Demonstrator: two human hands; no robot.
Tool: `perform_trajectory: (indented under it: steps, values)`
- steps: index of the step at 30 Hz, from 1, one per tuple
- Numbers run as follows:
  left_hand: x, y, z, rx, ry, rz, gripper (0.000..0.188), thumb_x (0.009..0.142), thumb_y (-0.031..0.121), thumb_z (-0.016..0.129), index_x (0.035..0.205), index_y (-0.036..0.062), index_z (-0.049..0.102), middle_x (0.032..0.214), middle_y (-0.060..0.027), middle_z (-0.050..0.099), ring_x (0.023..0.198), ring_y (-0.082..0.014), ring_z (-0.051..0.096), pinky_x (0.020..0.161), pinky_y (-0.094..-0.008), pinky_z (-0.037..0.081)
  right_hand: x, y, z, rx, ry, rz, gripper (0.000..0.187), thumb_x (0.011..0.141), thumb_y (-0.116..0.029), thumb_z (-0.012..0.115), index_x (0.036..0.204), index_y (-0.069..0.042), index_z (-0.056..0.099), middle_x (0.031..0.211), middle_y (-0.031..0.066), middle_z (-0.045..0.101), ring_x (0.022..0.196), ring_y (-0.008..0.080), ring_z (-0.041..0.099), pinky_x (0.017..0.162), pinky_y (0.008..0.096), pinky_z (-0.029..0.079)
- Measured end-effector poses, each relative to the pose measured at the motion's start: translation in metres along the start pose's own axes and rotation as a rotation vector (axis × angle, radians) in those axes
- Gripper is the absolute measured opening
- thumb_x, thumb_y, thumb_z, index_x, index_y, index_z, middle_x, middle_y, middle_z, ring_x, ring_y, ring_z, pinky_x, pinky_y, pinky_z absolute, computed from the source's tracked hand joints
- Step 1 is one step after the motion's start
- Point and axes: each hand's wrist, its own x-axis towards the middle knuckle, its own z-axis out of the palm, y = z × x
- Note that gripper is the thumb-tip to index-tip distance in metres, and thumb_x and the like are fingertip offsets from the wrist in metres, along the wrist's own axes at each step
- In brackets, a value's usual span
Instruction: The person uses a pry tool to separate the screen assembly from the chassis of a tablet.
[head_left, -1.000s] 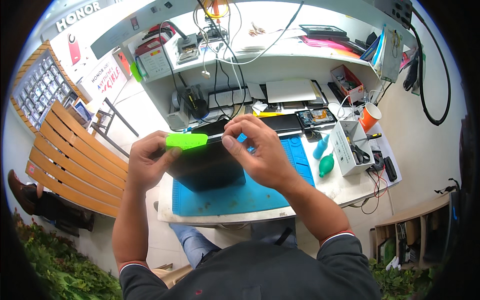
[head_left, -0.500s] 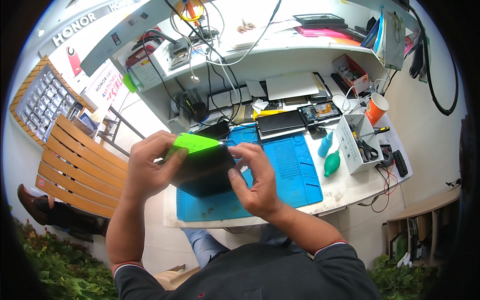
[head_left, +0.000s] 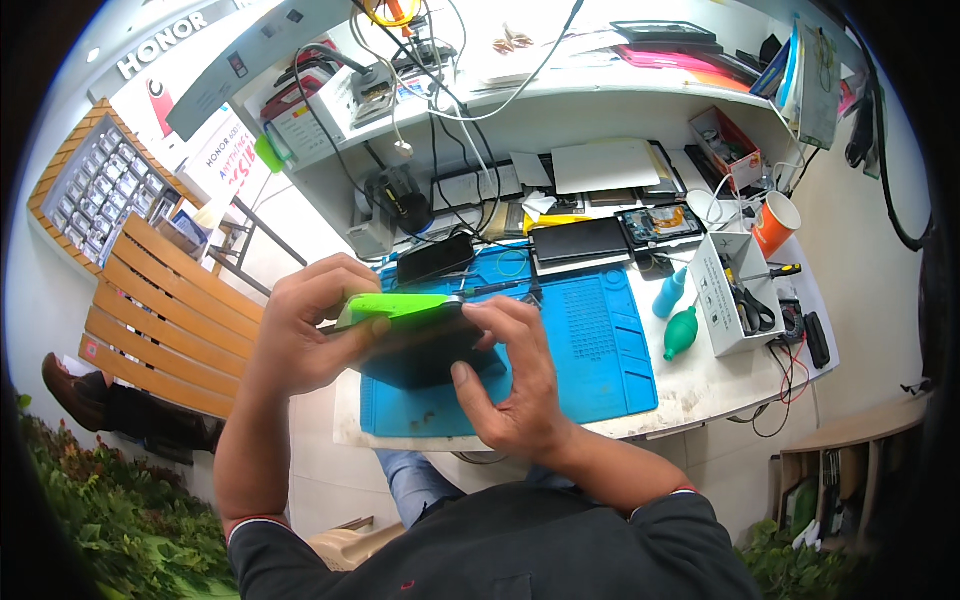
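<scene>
1. Two bare hands work at a black, flat, rectangular panel with a glossy face (head_left: 425, 355), tilted up above a bright blue, ribbed repair mat (head_left: 600, 345) on a white-topped desk (head_left: 690, 385); whether its lower edge touches the mat, I cannot tell.
2. Taking the panel as the dial's centre, a bright green, thin, flat strip (head_left: 405, 303) lies along its top edge at 12 o'clock.
3. The left hand (head_left: 315, 325), between 9 and 10 o'clock, pinches the strip and the panel's upper left corner between thumb and fingers.
4. The right hand (head_left: 520, 385), between 3 and 4 o'clock, has thumb and fingers parted; its index fingertip is at the upper right corner, contact uncertain.
5. The step in hand seems to be fine handling of that top edge, left steadying, right free to work.
6. In my judgement, such handling calls for a firm left pinch and light right fingertips at the corner, without flexing the panel.
7. Well apart, a green, rounded rubber blower bulb (head_left: 681, 333) lies at 3 o'clock, and a white, open cardboard box (head_left: 718, 310) stands just beyond it.
</scene>
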Motion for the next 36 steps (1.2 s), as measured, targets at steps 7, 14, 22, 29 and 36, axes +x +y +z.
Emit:
perform_trajectory:
  steps: [7, 14, 22, 29, 36]
  values:
    - [-0.003, 0.004, 0.0, 0.047, -0.044, 0.015, 0.02, 0.074, -0.003, 0.078, 0.091, 0.0012, 0.07, 0.099, -0.0113, 0.071, 0.086, -0.0213, 0.072, 0.078, -0.0305, 0.057, -0.001, -0.008, -0.002, 0.08, 0.005, 0.054, 0.051, 0.092, -0.001, 0.077, 0.14, -0.001, 0.06, 0.139, 0.0183, 0.06, 0.123, 0.0287, 0.057, 0.093, 0.0357, 0.05]
    - [-0.018, 0.009, 0.008, 0.042, -0.034, 0.057, 0.035, 0.062, -0.003, 0.081, 0.095, 0.0067, 0.075, 0.102, -0.0094, 0.071, 0.084, -0.0273, 0.074, 0.075, -0.0358, 0.059, -0.012, -0.005, -0.004, 0.328, 0.037, 0.225, 0.022, 0.105, -0.007, 0.074, 0.124, -0.001, 0.066, 0.132, 0.0161, 0.064, 0.12, 0.0219, 0.058, 0.097, 0.0345, 0.048]
    - [-0.035, 0.017, 0.014, 0.138, 0.019, 0.116, 0.033, 0.065, 0.006, 0.094, 0.091, 0.0124, 0.075, 0.097, -0.0053, 0.074, 0.08, -0.0231, 0.079, 0.067, -0.0327, 0.06, -0.016, -0.011, -0.008, 0.535, 0.064, 0.457, 0.013, 0.103, -0.01, 0.083, 0.102, -0.001, 0.074, 0.12, 0.0136, 0.073, 0.113, 0.0203, 0.064, 0.102, 0.0346, 0.048]
    - [-0.036, 0.026, 0.014, 0.102, -0.001, 0.079, 0.025, 0.068, -0.002, 0.087, 0.087, 0.0056, 0.072, 0.086, -0.0075, 0.064, 0.077, -0.0211, 0.075, 0.076, -0.0373, 0.069, -0.015, -0.011, -0.014, 0.458, 0.007, 0.428, 0.015, 0.101, -0.01, 0.086, 0.099, -0.001, 0.074, 0.116, 0.0143, 0.075, 0.107, 0.0205, 0.068, 0.094, 0.0338, 0.052]
    - [-0.033, 0.029, 0.016, 0.123, 0.031, 0.077, 0.023, 0.074, -0.003, 0.083, 0.088, 0.0046, 0.066, 0.083, -0.009, 0.068, 0.075, -0.0219, 0.076, 0.074, -0.0386, 0.069, -0.016, -0.004, -0.01, 0.179, -0.022, 0.175, 0.016, 0.104, -0.011, 0.082, 0.101, -0.002, 0.069, 0.114, 0.0186, 0.075, 0.102, 0.0245, 0.071, 0.086, 0.0335, 0.057]
